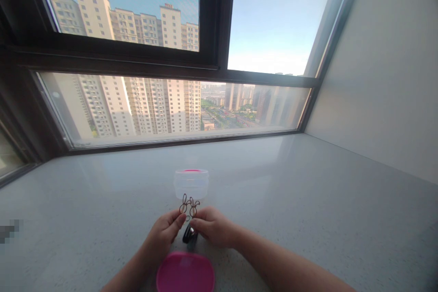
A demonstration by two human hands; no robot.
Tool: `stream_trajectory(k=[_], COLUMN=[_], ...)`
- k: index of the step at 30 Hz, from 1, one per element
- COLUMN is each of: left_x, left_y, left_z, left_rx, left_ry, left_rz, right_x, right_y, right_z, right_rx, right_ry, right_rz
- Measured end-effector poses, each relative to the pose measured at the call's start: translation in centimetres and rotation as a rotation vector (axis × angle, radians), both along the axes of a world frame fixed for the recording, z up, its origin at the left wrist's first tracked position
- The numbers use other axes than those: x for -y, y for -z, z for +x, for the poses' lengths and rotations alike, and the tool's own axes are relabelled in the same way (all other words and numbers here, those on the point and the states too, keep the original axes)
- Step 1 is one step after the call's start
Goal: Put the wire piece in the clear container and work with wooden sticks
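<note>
Pink lid (185, 272) lay nearest, on the surface (308, 200). Left hand (164, 232) and right hand (212, 226) both pinched the rabbit-ear wire clips (189, 205), just before the clear container (191, 183). Best kept a light fingertip grip, so the wire wouldn't bend.

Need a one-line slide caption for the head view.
Both hands, left hand and right hand, pinch a small rabbit-shaped wire clip over a stone sill, clear container behind, pink lid in front.

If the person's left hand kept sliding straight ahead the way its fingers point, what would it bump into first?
Probably the clear plastic container just beyond the left hand, which pinches a small rabbit-eared wire piece together with the right hand. Depth is hard to judge; it might slip past.
</note>
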State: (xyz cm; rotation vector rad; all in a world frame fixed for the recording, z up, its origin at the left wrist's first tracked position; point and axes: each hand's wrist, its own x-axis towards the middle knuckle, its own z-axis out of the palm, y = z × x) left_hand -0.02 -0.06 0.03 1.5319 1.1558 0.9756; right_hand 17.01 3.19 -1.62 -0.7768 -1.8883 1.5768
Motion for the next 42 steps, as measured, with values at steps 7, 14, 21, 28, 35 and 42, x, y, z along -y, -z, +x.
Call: stream_trajectory(k=[7,14,21,28,35,42], left_x=[-0.1,-0.3,0.0,-0.3,-0.9,-0.8], left_y=[0.1,0.9,0.2,0.8,2.0,2.0], left_z=[-0.1,-0.2,-0.1,-0.3,-0.9,-0.9], left_rx=[-0.031,-0.038,-0.003,0.024,0.074,0.076], left_ry=[-0.042,-0.035,-0.064,-0.085,-0.074,-0.072], left_rz=[-0.01,-0.016,0.022,-0.046,-0.093,-0.097], right_x=[0.2,0.3,0.3,0.1,0.0,-0.1], right_y=[-0.3,-0.6,-0.7,-0.2,-0.1,0.2], right_z=[-0.1,-0.1,-0.1,-0.1,0.0,0.0], right_rx=[-0.016,0.001,0.026,-0.002,-0.033,-0.057], right_ry=[-0.016,-0.013,0.003,-0.002,-0.021,-0.034], right_rz=[0.024,0.025,0.057,0.034,-0.049,-0.076])
